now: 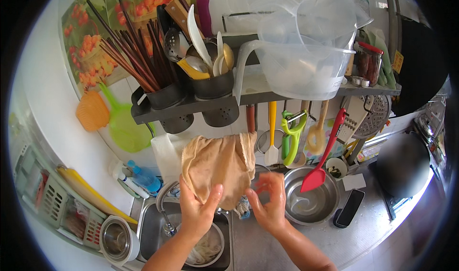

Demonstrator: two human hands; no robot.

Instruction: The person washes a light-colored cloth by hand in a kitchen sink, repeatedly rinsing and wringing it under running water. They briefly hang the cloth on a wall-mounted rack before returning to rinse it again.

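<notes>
A tan cloth (pixel 218 163) hangs below the wall shelf, in front of the tiled wall and above the sink's back edge. My left hand (pixel 199 206) has hold of its lower left part, the thumb in front and the other fingers hidden behind the fabric. Just off the cloth's lower right edge is my right hand (pixel 269 203), wet-looking, its fingers loosely bent and apart with nothing in them. The right thumb tip comes close to the cloth; whether it touches is unclear. Below my left arm, a bowl with pale food pieces in it (pixel 208 247) sits in the steel sink (pixel 148 231).
A steel basin (pixel 312 199) stands on the counter, a red spatula (pixel 324 163) hanging above it. To its right lies a phone (pixel 349 208). The shelf (pixel 193 107) overhead carries chopsticks (pixel 143 63) and clear plastic containers (pixel 304 66). A curved faucet (pixel 163 199) rises left of my hands.
</notes>
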